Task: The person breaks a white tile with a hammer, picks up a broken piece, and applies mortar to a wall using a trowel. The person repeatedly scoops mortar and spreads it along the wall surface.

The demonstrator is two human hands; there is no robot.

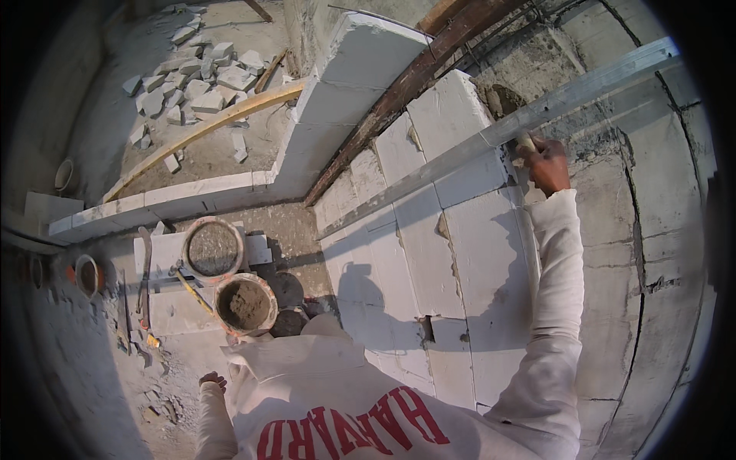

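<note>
My right hand [549,165] is closed around a short pale handle [526,142] at the upper edge of a white block wall [483,230]. What the handle belongs to is hidden. Just beyond that hand, a long grey metal straightedge [452,167] runs slantwise across the blocks, up to the right over the older grey wall [606,192]. My left hand [213,380] hangs low at my left side, its fingers loosely curled, with nothing visible in it. Nearest to it stands a bucket of mortar [271,305].
A second round tub [241,247] stands beyond the mortar bucket, with a yellow-handled tool [195,294] leaning near. A low block wall [165,198] crosses ahead, a wooden plank [207,138] over it. Broken blocks [207,101] lie behind. A rusty beam [383,107] slants beside the wall.
</note>
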